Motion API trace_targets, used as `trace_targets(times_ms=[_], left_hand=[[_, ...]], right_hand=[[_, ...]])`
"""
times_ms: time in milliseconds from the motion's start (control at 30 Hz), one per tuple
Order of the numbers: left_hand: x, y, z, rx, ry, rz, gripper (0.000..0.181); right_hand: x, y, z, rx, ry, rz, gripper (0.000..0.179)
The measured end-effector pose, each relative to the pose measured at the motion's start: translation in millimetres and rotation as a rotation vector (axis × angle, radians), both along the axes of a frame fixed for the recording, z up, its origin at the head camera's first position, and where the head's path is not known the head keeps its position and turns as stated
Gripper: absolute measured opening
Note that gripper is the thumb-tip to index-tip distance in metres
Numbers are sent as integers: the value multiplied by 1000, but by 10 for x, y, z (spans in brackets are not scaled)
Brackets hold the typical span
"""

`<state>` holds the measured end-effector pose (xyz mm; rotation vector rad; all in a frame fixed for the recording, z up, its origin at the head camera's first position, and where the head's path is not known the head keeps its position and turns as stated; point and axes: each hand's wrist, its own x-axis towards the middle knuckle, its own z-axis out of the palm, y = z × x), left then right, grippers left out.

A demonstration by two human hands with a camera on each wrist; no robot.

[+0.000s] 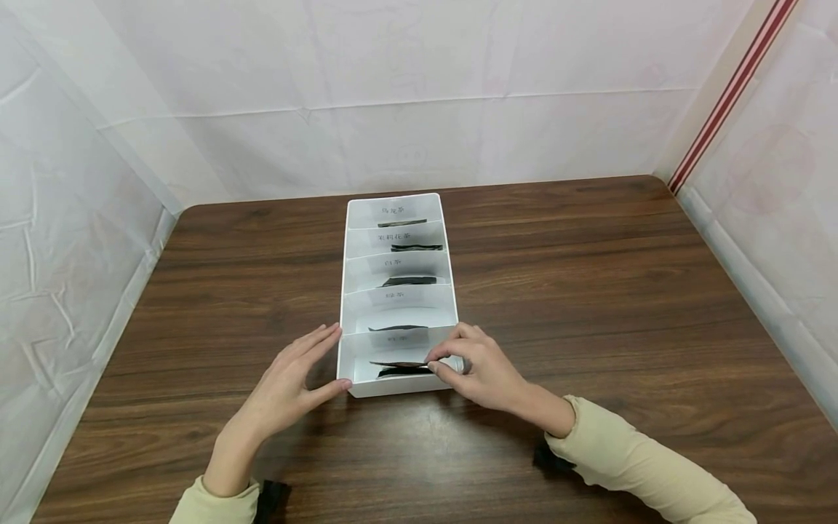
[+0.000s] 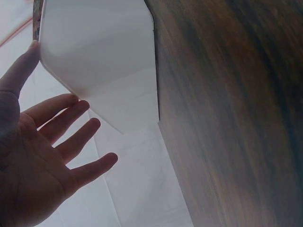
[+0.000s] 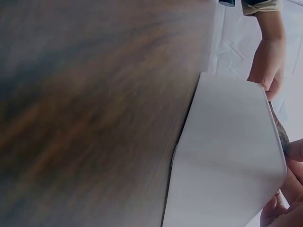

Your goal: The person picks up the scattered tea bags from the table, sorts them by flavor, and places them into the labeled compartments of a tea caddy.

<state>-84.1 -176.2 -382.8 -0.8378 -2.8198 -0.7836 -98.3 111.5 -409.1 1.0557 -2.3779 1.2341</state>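
A long white box with dividers and handwritten labels stands on the table. In its front compartment my right hand pinches the right end of a thin, dark tea sachet between thumb and forefinger. Another dark sachet lies just in front of it. My left hand is spread at the box's front left corner, its fingertips right at the rim. The left wrist view shows those fingers extended beside the white wall. In the right wrist view, a patterned sachet shows above the rim at the right fingertips.
Several dark sachets stand in the compartments behind, among them one in the middle compartment and one further back. The brown wooden table extends around the box. White sheeting hangs behind and at both sides.
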Motion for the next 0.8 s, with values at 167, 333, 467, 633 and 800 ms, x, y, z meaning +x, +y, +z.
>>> trace_targets(times_ms=[167,333,467,633,800], left_hand=[[-2,5,2,1,-6,1,66],[-5,6,5,-4,-19,2,67],[-3,3,4,-5,-23,5,67],[1,2,6,-1,-24,7,67],[5,3,9,1,-25,9,67]], right_hand=[[-10,11,30,49,1,7,9],[-22,8,73,93,-15,2,11],[-29,6,90,112,-18,3,13],[-30,9,98,126,-15,7,16],[-26,9,110,133,-18,8,21]])
